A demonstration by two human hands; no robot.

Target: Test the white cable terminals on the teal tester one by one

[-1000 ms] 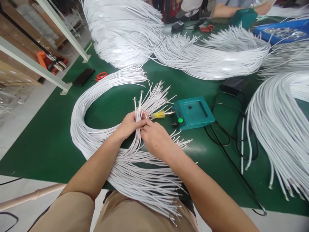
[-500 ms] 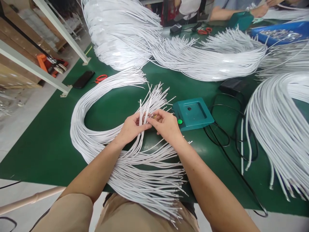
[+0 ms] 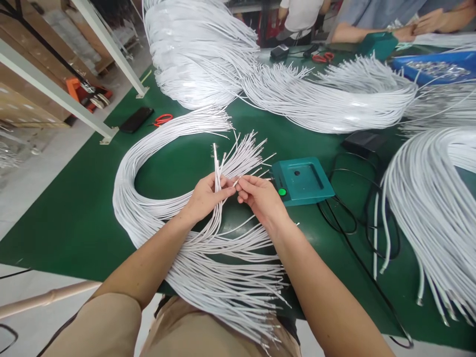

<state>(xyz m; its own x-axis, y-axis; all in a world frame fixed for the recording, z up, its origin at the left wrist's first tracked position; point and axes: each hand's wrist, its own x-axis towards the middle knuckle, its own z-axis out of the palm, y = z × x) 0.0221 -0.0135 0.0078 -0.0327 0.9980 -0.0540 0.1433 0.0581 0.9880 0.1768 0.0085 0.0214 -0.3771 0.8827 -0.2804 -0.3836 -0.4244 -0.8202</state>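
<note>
Left hand [image 3: 204, 198] closed around slim bundle of white round cables [image 3: 217, 214]; right hand [image 3: 263, 197] pinching white cable tip [image 3: 235, 183] just beside, above green counter [image 3: 167, 171]. Step seems fine tip work; next move calls for steady fingers.

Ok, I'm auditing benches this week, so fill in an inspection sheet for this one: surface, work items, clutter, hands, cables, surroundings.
Surface: smooth dark-green tabletop.
Work items: C-shaped bundle of thin white wires; flat teal box-like device with round green button.
Clutter: flat black phone-like rectangle and red-handled scissors-like tool, on the left.
Hands: left hand grips several upright wires; right hand appears to pinch a wire end.
Cables: thin black cable loops loosely right of the device, one stretch reaching the near edge.
Surroundings: large white wire bundles, blue plastic tray holding small metal parts, another person's hand, orange pallet jack.
</note>
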